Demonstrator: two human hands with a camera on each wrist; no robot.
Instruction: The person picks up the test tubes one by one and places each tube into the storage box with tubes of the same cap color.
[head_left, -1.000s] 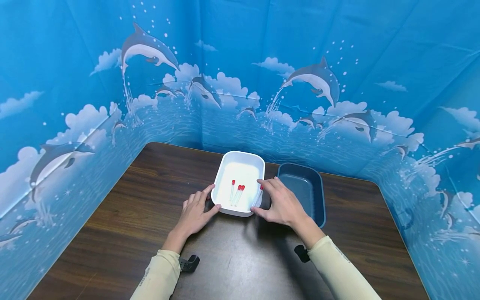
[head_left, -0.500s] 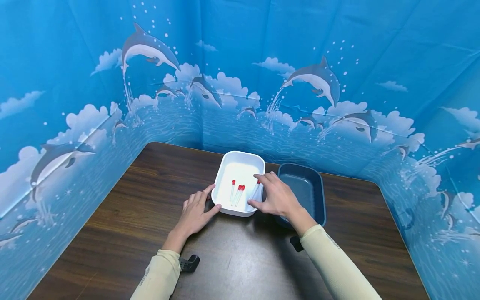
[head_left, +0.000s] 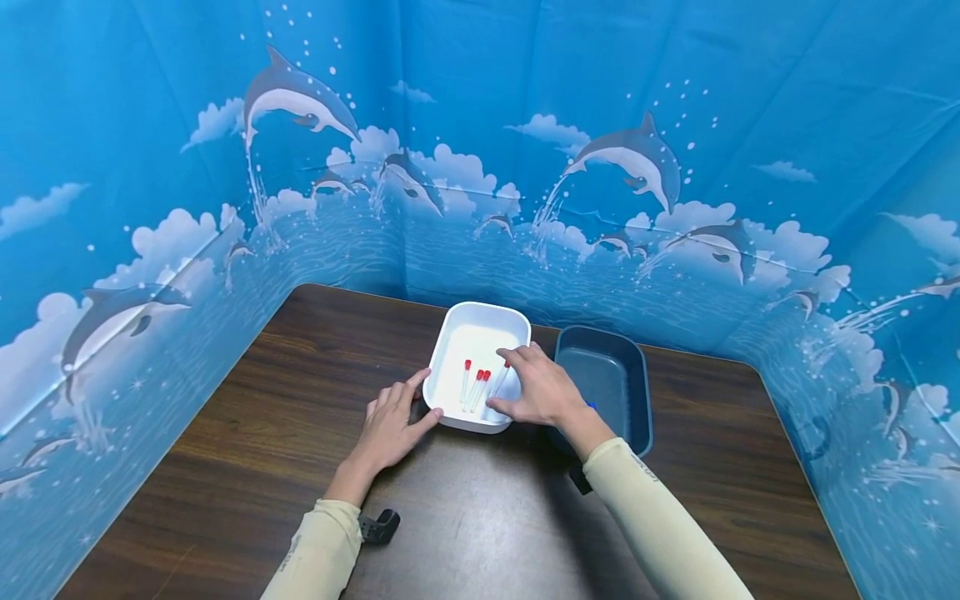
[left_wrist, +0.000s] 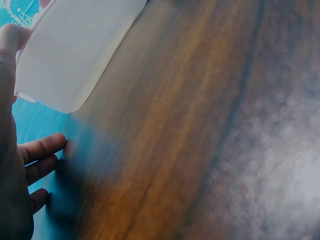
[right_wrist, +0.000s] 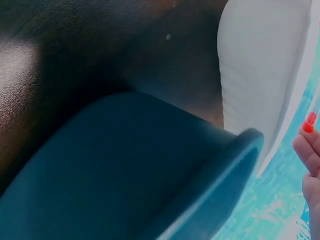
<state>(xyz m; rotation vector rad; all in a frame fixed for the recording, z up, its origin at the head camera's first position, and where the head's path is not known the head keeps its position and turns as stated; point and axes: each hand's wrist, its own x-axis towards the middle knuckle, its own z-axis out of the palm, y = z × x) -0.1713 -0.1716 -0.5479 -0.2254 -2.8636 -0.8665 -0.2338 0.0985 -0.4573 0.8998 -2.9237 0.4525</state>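
Observation:
A white tray (head_left: 486, 321) lies on the table with several clear test tubes with red caps (head_left: 476, 392) inside. My right hand (head_left: 543, 387) reaches over its right rim and pinches another red-capped test tube (head_left: 500, 379) lengthwise between thumb and index finger, the cap at the far end. This tube's red cap (right_wrist: 310, 121) also shows at the fingertips in the right wrist view. My left hand (head_left: 390, 425) rests at the tray's near left corner, thumb and index finger touching it. The left hand's other fingers (left_wrist: 45, 148) are spread beside the tray.
A dark blue-grey tray (head_left: 643, 400) stands to the right of the white one, partly under the right forearm. Inside it, a small blue thing (head_left: 592, 406) peeks out beside the wrist. A blue dolphin-print curtain (head_left: 480, 167) rises behind the wooden table (head_left: 247, 433).
My right hand has moved left over the white tray, carrying the red-capped test tube from the right rim toward the other tubes. The left hand has stayed put. The small blue thing has come into view.

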